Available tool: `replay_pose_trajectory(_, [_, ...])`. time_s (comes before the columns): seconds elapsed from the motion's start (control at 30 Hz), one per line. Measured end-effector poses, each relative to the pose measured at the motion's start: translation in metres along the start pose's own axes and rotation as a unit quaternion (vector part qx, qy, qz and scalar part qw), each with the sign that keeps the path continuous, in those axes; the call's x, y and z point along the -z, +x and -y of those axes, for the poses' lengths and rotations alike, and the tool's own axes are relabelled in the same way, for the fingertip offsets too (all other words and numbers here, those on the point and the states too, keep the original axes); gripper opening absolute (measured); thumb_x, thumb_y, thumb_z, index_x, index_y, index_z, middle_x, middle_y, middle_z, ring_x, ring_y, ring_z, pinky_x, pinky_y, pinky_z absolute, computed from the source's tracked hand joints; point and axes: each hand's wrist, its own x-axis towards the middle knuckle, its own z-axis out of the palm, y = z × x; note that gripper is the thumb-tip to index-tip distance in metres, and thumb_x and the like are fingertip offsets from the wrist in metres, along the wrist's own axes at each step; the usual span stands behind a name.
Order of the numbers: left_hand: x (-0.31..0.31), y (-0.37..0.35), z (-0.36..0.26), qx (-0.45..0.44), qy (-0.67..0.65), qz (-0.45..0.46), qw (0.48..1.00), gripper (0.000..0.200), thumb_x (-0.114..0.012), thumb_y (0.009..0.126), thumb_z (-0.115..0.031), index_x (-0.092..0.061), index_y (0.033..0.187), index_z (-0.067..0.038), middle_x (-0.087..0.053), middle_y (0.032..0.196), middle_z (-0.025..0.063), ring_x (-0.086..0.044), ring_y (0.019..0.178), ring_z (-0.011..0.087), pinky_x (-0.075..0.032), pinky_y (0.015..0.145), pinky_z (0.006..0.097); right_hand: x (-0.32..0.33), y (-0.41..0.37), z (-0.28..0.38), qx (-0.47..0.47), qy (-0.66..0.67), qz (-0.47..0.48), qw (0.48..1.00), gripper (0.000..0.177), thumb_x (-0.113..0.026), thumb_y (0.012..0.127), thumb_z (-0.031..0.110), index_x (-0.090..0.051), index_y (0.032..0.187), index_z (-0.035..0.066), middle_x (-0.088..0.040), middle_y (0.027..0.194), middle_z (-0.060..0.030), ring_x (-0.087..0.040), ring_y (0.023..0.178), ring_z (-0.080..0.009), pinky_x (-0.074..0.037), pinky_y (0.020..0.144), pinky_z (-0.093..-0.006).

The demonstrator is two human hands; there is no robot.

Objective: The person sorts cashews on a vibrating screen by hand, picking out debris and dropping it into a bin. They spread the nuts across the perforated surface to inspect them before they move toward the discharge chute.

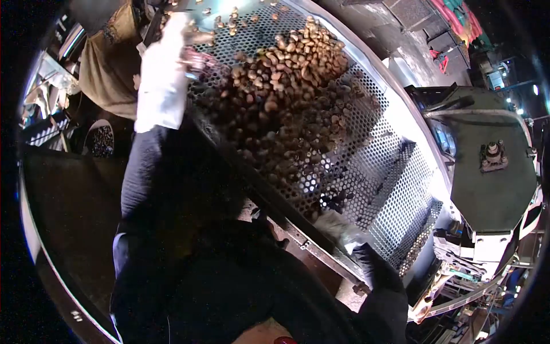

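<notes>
A large perforated metal tray slopes across the view, carrying a heap of brown, shell-like nuts. My left hand, in a white glove, is at the tray's upper left side, close to the edge of the heap. Its fingers are smeared by motion, with a pinkish patch near them. Lower down, my right hand, in a pale, dirty glove, rests at the near rim beside a few dark pieces. Shadow hides its fingertips, so I cannot tell whether it grips anything.
A burlap sack hangs at the left, above a round container of dark pieces. To the right stands a green machine housing with a bolted fitting. Red and green bundles lie at the upper right.
</notes>
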Motion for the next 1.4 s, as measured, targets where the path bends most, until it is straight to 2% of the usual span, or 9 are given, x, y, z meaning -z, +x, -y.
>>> replay_pose_trajectory(0.13, [0.084, 0.025, 0.0, 0.017, 0.103, -0.183, 0.977, 0.072, -0.046, 0.116, -0.066, -0.071, 0.148, -0.007, -0.08, 0.111, 0.0077, -0.064, 0.088, 0.0103, -0.05, 0.085, 0.0274, 0.04, -0.012, 0.025, 0.004, 0.195, 0.009, 0.981, 0.038, -0.065, 0.11, 0.028, -0.068, 0.143, 0.009, -0.071, 0.128, -0.0106, -0.068, 0.111, -0.0247, -0.058, 0.101, -0.0408])
replay_pose_trajectory(0.3, [0.175, 0.023, 0.054, 0.109, 0.056, -0.25, 0.96, 0.073, -0.041, 0.115, -0.071, -0.075, 0.143, -0.013, -0.081, 0.107, 0.0051, -0.067, 0.083, 0.0101, -0.053, 0.071, 0.0305, 0.115, 0.021, 0.172, -0.101, 0.633, -0.253, 0.725, 0.05, -0.056, 0.111, 0.052, -0.067, 0.135, 0.009, -0.075, 0.121, -0.0119, -0.076, 0.102, -0.0251, -0.064, 0.09, -0.0378])
replay_pose_trajectory(0.57, [0.273, -0.015, 0.169, 0.291, 0.104, -0.24, 0.92, 0.073, -0.051, 0.11, -0.075, -0.074, 0.138, -0.011, -0.08, 0.116, 0.0049, -0.069, 0.092, 0.0157, -0.054, 0.078, 0.0328, 0.166, 0.058, 0.03, -0.252, 0.06, -0.431, 0.865, 0.048, -0.056, 0.113, 0.038, -0.061, 0.144, 0.002, -0.064, 0.141, -0.0222, -0.06, 0.14, -0.0326, -0.052, 0.12, -0.0479])
replay_pose_trajectory(0.7, [0.256, -0.031, 0.182, 0.284, 0.333, -0.248, 0.864, 0.05, -0.044, 0.118, -0.042, -0.069, 0.144, -0.006, -0.078, 0.114, 0.0113, -0.071, 0.091, 0.0148, -0.057, 0.071, 0.0296, 0.081, 0.05, -0.003, -0.19, -0.151, -0.376, 0.894, 0.043, -0.056, 0.113, 0.035, -0.063, 0.139, 0.003, -0.066, 0.137, -0.0207, -0.062, 0.132, -0.0301, -0.053, 0.114, -0.045])
replay_pose_trajectory(0.83, [0.269, -0.034, 0.201, 0.294, 0.461, -0.09, 0.833, 0.043, -0.05, 0.117, -0.028, -0.072, 0.142, -0.001, -0.08, 0.117, 0.0155, -0.077, 0.11, 0.0328, -0.064, 0.095, 0.0357, 0.012, 0.03, 0.004, -0.115, -0.141, -0.297, 0.938, 0.037, -0.057, 0.113, 0.033, -0.065, 0.135, 0.004, -0.068, 0.132, -0.0192, -0.064, 0.125, -0.0276, -0.055, 0.107, -0.0421])
replay_pose_trajectory(1.13, [0.242, -0.023, 0.203, 0.263, 0.537, 0.002, 0.801, 0.038, -0.058, 0.113, -0.021, -0.073, 0.143, -0.004, -0.081, 0.117, 0.012, -0.074, 0.104, 0.0237, -0.061, 0.093, 0.0318, 0.009, -0.002, 0.014, -0.13, 0.135, 0.013, 0.982, 0.026, -0.058, 0.113, 0.027, -0.068, 0.124, 0.006, -0.071, 0.121, -0.0157, -0.069, 0.108, -0.022, -0.058, 0.092, -0.0355])
replay_pose_trajectory(1.23, [0.231, -0.012, 0.185, 0.213, 0.484, -0.024, 0.848, 0.037, -0.06, 0.112, -0.018, -0.073, 0.144, -0.005, -0.081, 0.116, 0.0108, -0.073, 0.102, 0.0207, -0.06, 0.092, 0.0305, 0.043, -0.006, 0.04, -0.112, 0.381, -0.004, 0.918, 0.022, -0.059, 0.113, 0.025, -0.07, 0.12, 0.007, -0.073, 0.117, -0.0146, -0.071, 0.103, -0.0201, -0.059, 0.087, -0.0333])
replay_pose_trajectory(1.37, [0.183, -0.009, 0.137, 0.072, 0.27, -0.049, 0.959, 0.036, -0.064, 0.11, -0.015, -0.073, 0.144, -0.006, -0.081, 0.116, 0.0093, -0.072, 0.099, 0.0166, -0.059, 0.091, 0.0287, 0.128, 0.036, 0.175, -0.224, 0.73, -0.227, 0.604, 0.021, -0.058, 0.11, 0.018, -0.07, 0.094, 0.013, -0.075, 0.092, -0.0061, -0.07, 0.075, -0.0107, -0.057, 0.059, -0.0274])
replay_pose_trajectory(1.4, [0.162, -0.008, 0.118, 0.037, 0.208, -0.04, 0.977, 0.036, -0.064, 0.11, -0.014, -0.073, 0.144, -0.006, -0.081, 0.116, 0.0089, -0.072, 0.098, 0.0156, -0.058, 0.091, 0.0283, 0.143, 0.043, 0.187, -0.181, 0.698, -0.25, 0.646, 0.019, -0.06, 0.111, 0.025, -0.07, 0.102, 0.012, -0.076, 0.099, -0.006, -0.071, 0.078, -0.0112, -0.059, 0.063, -0.0277])
